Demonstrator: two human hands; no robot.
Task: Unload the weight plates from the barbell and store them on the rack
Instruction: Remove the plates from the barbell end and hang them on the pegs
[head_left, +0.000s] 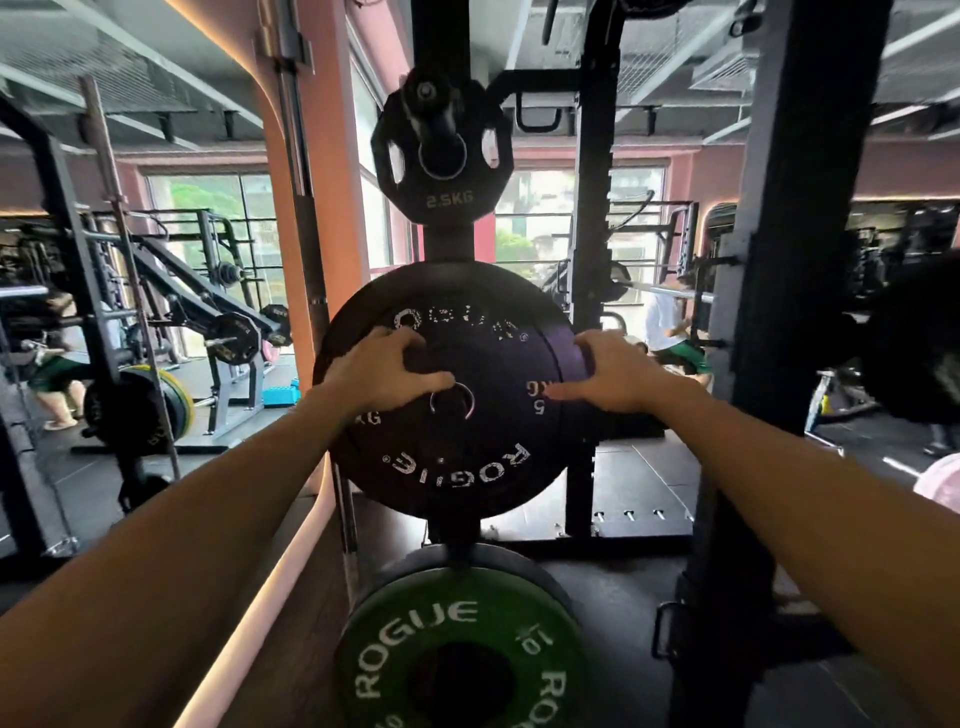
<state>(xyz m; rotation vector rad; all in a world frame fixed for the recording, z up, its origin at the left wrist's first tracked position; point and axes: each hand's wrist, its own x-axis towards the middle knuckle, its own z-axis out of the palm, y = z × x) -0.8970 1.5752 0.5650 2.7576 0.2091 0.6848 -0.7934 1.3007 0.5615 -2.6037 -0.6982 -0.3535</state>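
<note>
Both hands are on the black 5 kg plate (457, 395), which sits at the middle storage peg of the rack upright (447, 67), between a small 2.5 kg plate (441, 156) on the peg above and a green 10 kg plate (457, 649) on the peg below. The left hand (384, 371) is on the plate's face just left of the centre hole, fingers curled and clamped onto the raised inner ridge, thumb by the hole ring. The right hand (608, 374) wraps the right rim, fingers hooked over the edge and the thumb pressed flat on the face by the "5". The peg doesn't seem to poke out through the hole, so I'd guess the plate isn't seated all the way, though I honestly can't tell. To do this bit well: keep the plate square to the peg so the hole doesn't bind, push evenly with both palms until it stops against the upright, and slide those right fingers off the rim before it closes up against whatever's behind, because that's a classic pinch spot. Only let go once the peg is carrying the weight.
</note>
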